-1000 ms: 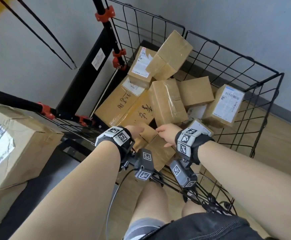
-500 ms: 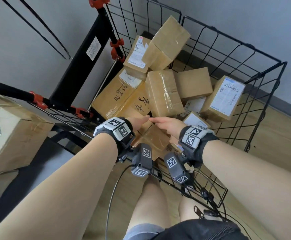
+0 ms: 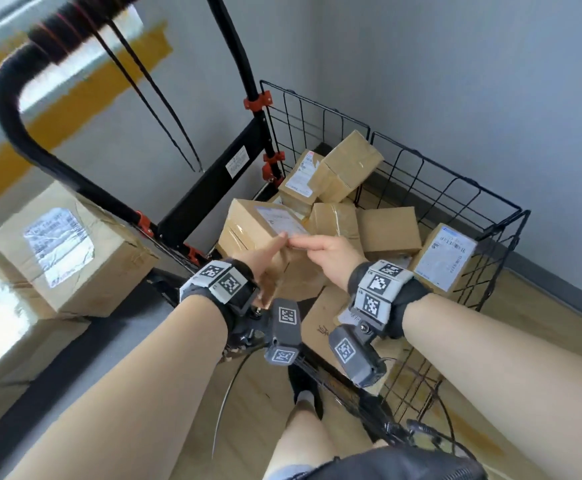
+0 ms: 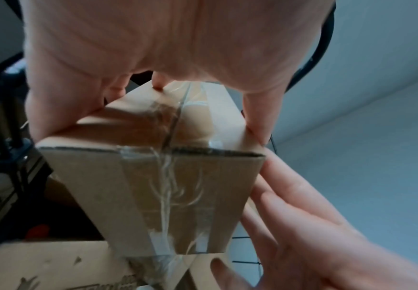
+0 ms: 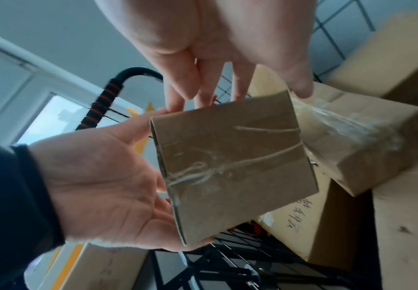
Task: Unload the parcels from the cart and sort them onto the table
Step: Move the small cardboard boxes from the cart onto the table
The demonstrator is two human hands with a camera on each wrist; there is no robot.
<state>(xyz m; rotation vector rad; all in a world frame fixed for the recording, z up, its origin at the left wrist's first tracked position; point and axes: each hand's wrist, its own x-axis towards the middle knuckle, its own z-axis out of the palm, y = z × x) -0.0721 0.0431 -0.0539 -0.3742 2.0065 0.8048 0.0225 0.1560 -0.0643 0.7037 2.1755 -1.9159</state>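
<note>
Left hand gripped taped parcel, fingers curled behind it. Right hand, fingers straight, touched its far edge.

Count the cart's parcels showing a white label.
3: the held box; the back box, at the rear left of the cart; the right box, against its right wall. More may be hidden in the pile.
</note>
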